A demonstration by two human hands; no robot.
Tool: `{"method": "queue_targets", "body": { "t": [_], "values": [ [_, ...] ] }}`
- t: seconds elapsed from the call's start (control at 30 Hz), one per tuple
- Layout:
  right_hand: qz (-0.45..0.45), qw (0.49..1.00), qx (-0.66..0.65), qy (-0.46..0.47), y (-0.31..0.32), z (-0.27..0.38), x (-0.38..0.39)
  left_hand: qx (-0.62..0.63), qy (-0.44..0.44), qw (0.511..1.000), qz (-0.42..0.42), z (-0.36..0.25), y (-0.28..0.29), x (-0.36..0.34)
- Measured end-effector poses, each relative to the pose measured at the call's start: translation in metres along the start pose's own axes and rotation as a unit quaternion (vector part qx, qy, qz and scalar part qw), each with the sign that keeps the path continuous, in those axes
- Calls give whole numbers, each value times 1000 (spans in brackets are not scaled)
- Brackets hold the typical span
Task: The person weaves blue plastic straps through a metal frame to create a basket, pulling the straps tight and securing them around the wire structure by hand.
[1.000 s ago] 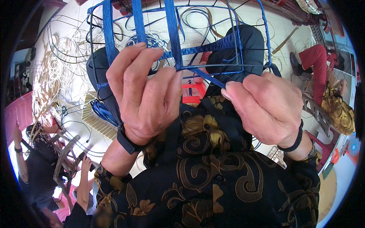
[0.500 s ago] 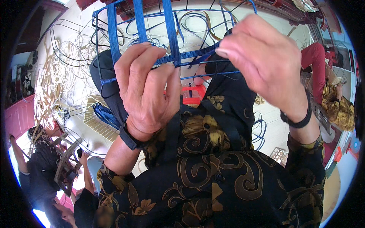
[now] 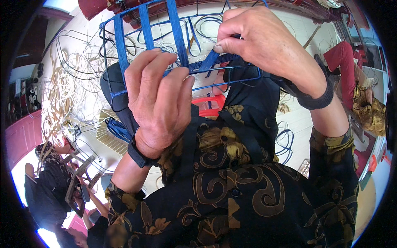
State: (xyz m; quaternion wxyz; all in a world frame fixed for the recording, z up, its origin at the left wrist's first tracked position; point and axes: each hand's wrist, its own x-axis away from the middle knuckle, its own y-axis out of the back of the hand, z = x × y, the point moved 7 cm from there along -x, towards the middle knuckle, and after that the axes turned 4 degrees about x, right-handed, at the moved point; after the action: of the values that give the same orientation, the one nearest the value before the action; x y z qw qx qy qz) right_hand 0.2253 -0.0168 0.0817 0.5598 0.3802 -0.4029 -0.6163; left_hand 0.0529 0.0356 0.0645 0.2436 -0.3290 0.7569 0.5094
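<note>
Now that the right hand (image 3: 269,47), fingers pinching the blue strip (image 3: 209,61), has swung up leftward, wrapping seems underway; the left hand's (image 3: 159,97) bent fingers grip the blue frame (image 3: 178,39), upper centre.

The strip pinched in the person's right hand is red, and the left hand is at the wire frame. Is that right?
Not quite: the strip pinched in the right hand is blue, as the head view shows. The left hand is indeed at the wire frame.

The pale floor (image 3: 301,142) bears loose cream strands (image 3: 62,99) and a dark blue coil (image 3: 284,140).
</note>
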Motion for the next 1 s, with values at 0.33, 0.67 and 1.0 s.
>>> {"method": "queue_targets", "body": {
  "t": [0.33, 0.67, 1.0],
  "values": [
    [17, 994, 94, -53, -14, -9, 4, -18, -86, 992, 89, -14, -16, -23],
    [-233, 971, 45, -17, 17, 34, 81, 26, -57, 981, 184, -16, -23, -36],
    [4, 970, -212, -121, -68, 50, 94, 47, -22, 953, 300, -14, -36, -40]
  ]
}}
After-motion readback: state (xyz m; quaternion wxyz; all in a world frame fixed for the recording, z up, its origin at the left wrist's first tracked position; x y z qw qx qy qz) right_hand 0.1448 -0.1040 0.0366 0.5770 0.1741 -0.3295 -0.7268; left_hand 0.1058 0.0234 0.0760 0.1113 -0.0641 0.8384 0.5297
